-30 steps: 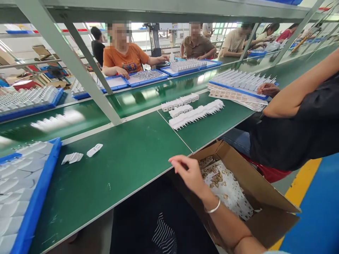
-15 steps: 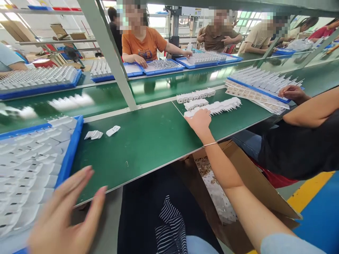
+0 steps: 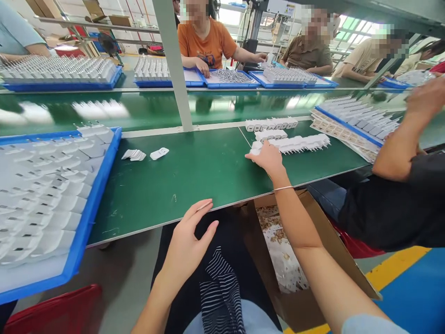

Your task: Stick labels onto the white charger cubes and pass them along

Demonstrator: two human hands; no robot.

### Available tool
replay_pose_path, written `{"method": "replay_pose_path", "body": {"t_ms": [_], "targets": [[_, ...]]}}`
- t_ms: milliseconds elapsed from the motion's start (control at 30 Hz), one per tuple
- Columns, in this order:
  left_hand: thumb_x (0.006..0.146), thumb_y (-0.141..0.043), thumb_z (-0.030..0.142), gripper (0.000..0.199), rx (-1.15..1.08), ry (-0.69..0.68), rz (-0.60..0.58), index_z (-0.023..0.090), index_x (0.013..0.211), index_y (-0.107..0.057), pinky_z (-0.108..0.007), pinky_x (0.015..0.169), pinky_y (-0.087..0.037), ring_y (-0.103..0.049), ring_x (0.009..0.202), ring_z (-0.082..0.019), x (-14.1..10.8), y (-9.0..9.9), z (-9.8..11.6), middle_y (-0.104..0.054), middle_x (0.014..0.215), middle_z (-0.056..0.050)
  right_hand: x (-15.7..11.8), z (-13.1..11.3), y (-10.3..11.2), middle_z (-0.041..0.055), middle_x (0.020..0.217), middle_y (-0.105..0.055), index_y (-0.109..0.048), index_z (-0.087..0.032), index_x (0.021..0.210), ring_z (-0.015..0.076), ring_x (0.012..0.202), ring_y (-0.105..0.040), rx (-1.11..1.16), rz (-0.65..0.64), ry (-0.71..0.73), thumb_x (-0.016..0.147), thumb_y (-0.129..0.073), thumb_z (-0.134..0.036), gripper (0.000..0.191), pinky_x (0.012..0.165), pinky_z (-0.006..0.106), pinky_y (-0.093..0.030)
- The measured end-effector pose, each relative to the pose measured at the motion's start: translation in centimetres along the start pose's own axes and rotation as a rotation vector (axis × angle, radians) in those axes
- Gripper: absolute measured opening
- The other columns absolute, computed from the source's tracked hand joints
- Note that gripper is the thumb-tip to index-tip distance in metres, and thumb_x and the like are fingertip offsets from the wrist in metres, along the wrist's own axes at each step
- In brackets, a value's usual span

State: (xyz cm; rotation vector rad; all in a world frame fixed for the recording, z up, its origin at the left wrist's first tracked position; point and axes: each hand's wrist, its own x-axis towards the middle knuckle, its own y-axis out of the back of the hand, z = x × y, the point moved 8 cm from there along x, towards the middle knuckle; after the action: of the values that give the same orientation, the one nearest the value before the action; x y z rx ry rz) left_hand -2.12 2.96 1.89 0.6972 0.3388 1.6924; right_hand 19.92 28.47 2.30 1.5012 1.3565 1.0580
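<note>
My right hand (image 3: pixel 269 157) reaches across the green bench, its thumb and fingers round the left end of the front row of white plug housings (image 3: pixel 302 144). Thin pins stick out along that row. Behind it stand a shorter group of white housings (image 3: pixel 271 134) and a longer back row (image 3: pixel 271 124). My left hand (image 3: pixel 186 236) hovers at the bench's front edge above my lap, fingers and thumb apart, holding nothing. Left of centre lie a small stack of flat white covers (image 3: pixel 134 155) and a single white cover (image 3: pixel 159 154).
A blue-rimmed tray (image 3: pixel 116 148) of white housings fills the left. At right, another tray (image 3: pixel 351 123) sits on stacked cardboard sheets (image 3: pixel 342 139), beside a co-worker's arm (image 3: pixel 403 139). A metal post (image 3: pixel 177 69) rises behind the bench; a carton (image 3: pixel 333 250) stands below. Co-workers sit opposite.
My left hand has moved right, from over the left tray to the bench's front edge. My right hand stays at the front row. The neighbour's arm on the right has risen. The view has shifted left.
</note>
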Motion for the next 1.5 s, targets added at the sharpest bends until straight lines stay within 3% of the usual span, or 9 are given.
{"method": "replay_pose_path", "body": {"t_ms": [367,533,633,800,933,1233,1333,1400,1500], "targets": [[0.096,-0.062,0.033,0.032,-0.007,0.038,-0.002,0.023,0.126,-0.069,-0.047,0.115,-0.052,-0.065,0.128,-0.024,-1.0,-1.4,-0.9,-0.068,0.137,-0.007,0.9,-0.1,-0.9,0.0303,0.14,-0.056,-0.044,-0.005,0.138,0.0444,0.133,-0.052,0.073,-0.007,0.077,0.076,-0.078,-0.058,0.088,0.105,0.052,-0.045],[0.094,-0.066,0.034,0.035,-0.062,0.059,0.026,0.023,0.127,-0.068,-0.048,0.116,-0.051,-0.064,0.129,-0.024,-0.7,-1.3,-0.7,-0.068,0.137,-0.008,0.1,0.5,-0.2,0.0283,0.136,-0.06,-0.053,-0.006,0.13,0.0442,0.131,-0.054,0.215,0.061,0.093,0.071,-0.084,-0.036,0.073,0.108,0.055,-0.043],[0.09,-0.072,0.04,0.045,-0.215,0.095,0.057,0.025,0.132,-0.065,-0.049,0.119,-0.047,-0.059,0.136,-0.026,-0.1,-1.8,-0.4,-0.062,0.144,-0.009,-4.0,0.0,0.4,0.0209,0.133,-0.063,-0.054,-0.011,0.131,0.0377,0.126,-0.059,0.413,0.147,0.182,0.072,-0.084,-0.037,0.071,0.107,0.052,-0.046],[0.073,-0.087,0.049,0.092,-0.533,0.096,0.058,0.025,0.151,-0.046,-0.051,0.12,-0.045,-0.052,0.142,-0.032,1.8,-4.6,1.0,-0.034,0.165,-0.017,-16.6,-3.1,0.5,0.0141,0.139,-0.051,-0.043,-0.026,0.143,0.0307,0.125,-0.058,0.958,0.434,0.483,0.077,-0.083,-0.045,0.079,0.101,0.048,-0.053],[0.072,-0.089,0.037,0.07,-0.613,0.074,0.076,0.021,0.135,-0.063,-0.052,0.124,-0.039,-0.047,0.146,-0.032,2.8,-5.5,1.6,-0.057,0.149,-0.015,-21.8,-4.2,-1.7,0.015,0.132,-0.047,-0.035,-0.03,0.146,0.0312,0.119,-0.059,1.081,0.571,0.464,0.088,-0.069,-0.045,0.069,0.096,0.053,-0.056],[0.072,-0.088,0.022,0.041,-0.762,0.118,0.175,0.02,0.111,-0.077,-0.043,0.114,-0.051,-0.065,0.126,-0.027,2.6,-4.1,1.1,-0.072,0.13,-0.011,-23.4,-4.4,-4.0,0.0178,0.152,-0.042,-0.024,-0.026,0.161,0.0377,0.142,-0.046,1.083,0.358,0.683,0.077,-0.069,-0.025,0.095,0.114,0.064,-0.044],[0.069,-0.089,0.019,0.037,-0.857,0.155,0.222,0.02,0.105,-0.08,-0.039,0.11,-0.054,-0.067,0.123,-0.026,2.2,-3.2,0.2,-0.074,0.127,-0.009,-22.8,-4.0,-2.7,0.0138,0.147,-0.055,-0.047,-0.027,0.153,0.0355,0.138,-0.053,1.129,0.215,0.754,0.084,-0.064,-0.025,0.07,0.113,0.06,-0.046],[0.068,-0.089,0.02,0.036,-1.044,0.198,0.107,0.02,0.103,-0.081,-0.035,0.097,-0.062,-0.072,0.112,-0.027,2.0,-3.5,-0.2,-0.075,0.125,-0.009,-21.1,-3.3,-1.6,0.01,0.121,-0.071,-0.072,-0.028,0.123,0.0301,0.116,-0.067,1.25,0.108,0.704,0.094,-0.055,-0.029,0.034,0.099,0.051,-0.056],[0.066,-0.087,0.031,0.039,-1.437,0.328,-0.213,0.018,0.103,-0.081,-0.033,0.068,-0.067,-0.078,0.085,-0.027,1.4,-5.1,0.4,-0.075,0.122,-0.012,-18.3,-2.4,-1.0,0.0047,0.082,-0.07,-0.077,-0.024,0.091,0.0192,0.074,-0.065,1.438,-0.054,0.493,0.095,-0.061,-0.038,0.022,0.067,0.034,-0.055]]}}
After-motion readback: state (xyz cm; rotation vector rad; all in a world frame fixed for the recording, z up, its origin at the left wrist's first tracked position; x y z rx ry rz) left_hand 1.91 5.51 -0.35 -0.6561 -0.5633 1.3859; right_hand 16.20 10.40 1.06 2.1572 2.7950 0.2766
